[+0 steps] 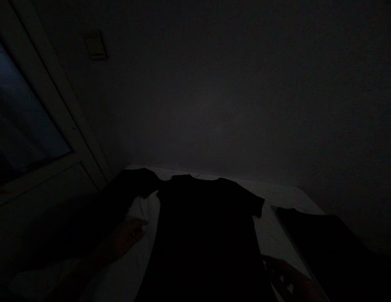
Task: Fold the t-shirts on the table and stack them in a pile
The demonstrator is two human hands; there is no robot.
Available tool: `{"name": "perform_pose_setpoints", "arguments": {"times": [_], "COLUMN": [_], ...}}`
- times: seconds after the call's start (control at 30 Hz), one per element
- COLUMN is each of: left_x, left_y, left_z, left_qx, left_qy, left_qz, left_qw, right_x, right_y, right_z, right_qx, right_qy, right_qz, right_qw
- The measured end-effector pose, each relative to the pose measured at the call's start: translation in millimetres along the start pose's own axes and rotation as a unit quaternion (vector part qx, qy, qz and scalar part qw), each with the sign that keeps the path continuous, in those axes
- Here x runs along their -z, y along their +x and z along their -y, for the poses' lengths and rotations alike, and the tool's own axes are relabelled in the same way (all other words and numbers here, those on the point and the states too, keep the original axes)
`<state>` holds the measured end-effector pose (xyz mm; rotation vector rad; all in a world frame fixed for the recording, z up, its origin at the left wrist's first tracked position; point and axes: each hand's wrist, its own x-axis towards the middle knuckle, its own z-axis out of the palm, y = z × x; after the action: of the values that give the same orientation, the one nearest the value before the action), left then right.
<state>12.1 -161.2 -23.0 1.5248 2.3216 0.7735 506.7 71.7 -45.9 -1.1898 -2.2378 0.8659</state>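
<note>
1. Lighting is very low throughout; a plain wall (pixel 214 96) fills the background, with a small rectangular plate (pixel 95 45) fixed high on its left part.
2. At the far left stands a framed door or window (pixel 74 130), its glass pane (pixel 28 105) showing a faint bluish light.
3. Against the wall sits a pale table (pixel 279 241) with faint vein-like markings and a rounded far right corner.
4. Central item: a dark short-sleeved shirt (pixel 208 235), spread flat on the table, neckline toward the wall, body running out of view at the bottom edge. One sleeve points out to the right; surface detail is lost in the dark.
5. Left of it lies a second dark garment (pixel 132 184), reaching close to the shirt's left shoulder; whether the two touch cannot be determined.
6. On the right lies another dark piece (pixel 330 239), straight along its near-shirt side, with a strip of bare table between.
7. Left hand (pixel 129 235): fingers loosely bent, grasping nothing visible, positioned between the second garment and the shirt, apart from the latter.
8. Right hand (pixel 288 277): beside the shirt's right edge, fingertips at or just by the cloth, gaps showing between fingers; whether it grips the fabric cannot be told.
</note>
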Motion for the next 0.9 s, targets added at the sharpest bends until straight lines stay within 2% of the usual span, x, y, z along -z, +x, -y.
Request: {"name": "perform_pose_setpoints", "arguments": {"times": [0.07, 0.17, 0.23, 0.33, 0.43, 0.57, 0.67, 0.77, 0.83, 0.9], "left_x": [16.3, 19.4, 10.8, -6.4, -20.6, -30.9, -31.8, -29.7, -29.7, -31.9], "left_y": [69, 156, 197, 234, 251, 255, 250, 240, 235, 233], "left_z": [-4, -4, -1, 7, 15, 21, 26, 36, 45, 51], "left_qx": [-0.018, -0.035, -0.033, -0.026, -0.017, -0.015, -0.026, -0.027, 0.008, 0.08], "left_qy": [0.011, 0.058, 0.075, 0.079, 0.083, 0.066, 0.002, -0.13, -0.217, -0.275], "left_qz": [-0.005, -0.029, -0.036, -0.029, -0.027, -0.019, -0.016, -0.063, -0.066, -0.039], "left_qw": [1.0, 0.997, 0.996, 0.996, 0.996, 0.998, 1.0, 0.989, 0.974, 0.957], "right_x": [-9, -44, -76, -123, -164, -199, -211, -215, -216, -219], "right_y": [57, 149, 207, 278, 324, 357, 373, 386, 393, 397], "right_z": [35, 92, 125, 157, 172, 176, 172, 165, 161, 158], "right_qx": [0.065, 0.165, 0.205, 0.196, 0.187, 0.184, 0.175, 0.175, 0.178, 0.179], "right_qy": [0.011, -0.01, -0.063, -0.16, -0.194, -0.217, -0.227, -0.227, -0.223, -0.216], "right_qz": [0.038, 0.078, 0.111, 0.124, 0.117, 0.103, 0.107, 0.119, 0.12, 0.118], "right_qw": [0.997, 0.983, 0.97, 0.959, 0.956, 0.953, 0.952, 0.951, 0.951, 0.952]}}
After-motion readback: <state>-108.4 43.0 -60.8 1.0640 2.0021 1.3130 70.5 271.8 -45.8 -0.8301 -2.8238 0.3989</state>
